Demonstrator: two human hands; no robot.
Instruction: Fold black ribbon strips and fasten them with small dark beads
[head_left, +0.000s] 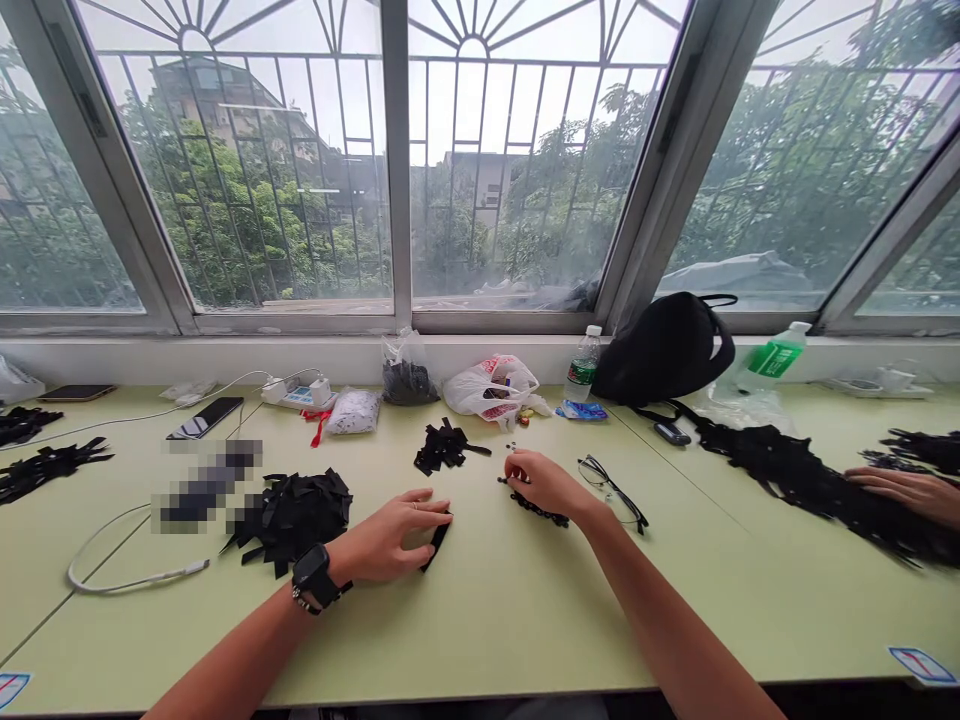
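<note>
My left hand [390, 540], with a black watch on its wrist, lies on the pale green table [495, 620] with its fingers closed on a small black strip [436, 540]. My right hand [541, 480] rests further right, fingertips pinched over a cluster of tiny black pieces [536, 508]; what the pinch holds is too small to name. A heap of black strips [296, 512] lies left of my left hand. A smaller pile of black strips [444, 446] sits beyond both hands.
Eyeglasses [613, 488] lie right of my right hand. Along the window sill stand plastic bags [491, 385], a water bottle [582, 365], a black bag [664, 350] and a power strip [300, 394]. Another person's hand [904, 488] rests on black material at right. A white cable [112, 560] lies left.
</note>
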